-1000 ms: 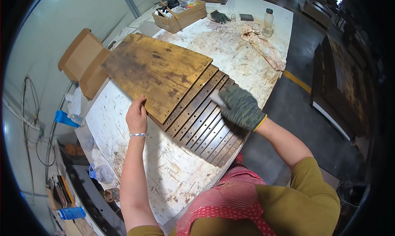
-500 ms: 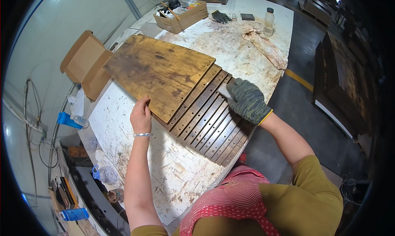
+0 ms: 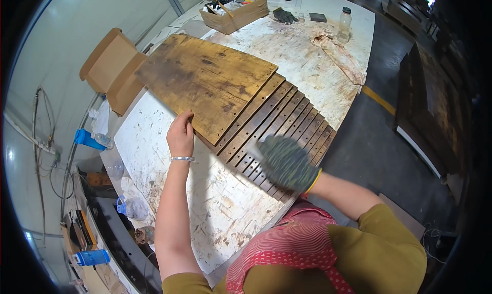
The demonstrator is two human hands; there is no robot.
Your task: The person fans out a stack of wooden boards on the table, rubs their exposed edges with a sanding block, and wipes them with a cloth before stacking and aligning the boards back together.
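Boards (image 3: pixel 230 102) lay stacked in stepped order at the centre of the frame, on the white, stained surface (image 3: pixel 225 217). The top board showed its full yellow-brown face; those beneath showed only narrow end strips (image 3: pixel 287 107), drilled with small holes and fanned toward the lower right.

The gloved right hand (image 3: pixel 288 163) was over the lower strips. Its fingers appeared closed on a pale pad (image 3: pixel 254 148), though blur limited inspection; firm contact with the wood could not be confirmed. The bare left hand (image 3: pixel 180 135) touched the near left edge of the top board; whether its fingers gripped or merely rested could not be told.

Progress: stacking and stepping were judged complete, and holes were present in the strips in view. Work along the strips was judged under way, not finished. No clear line divided treated from untreated wood, so the remaining share could not be established. Strips under the glove were hidden. No board had been set apart.

A rag (image 3: pixel 338 58) and a jar (image 3: pixel 344 27) stood unused at upper right.
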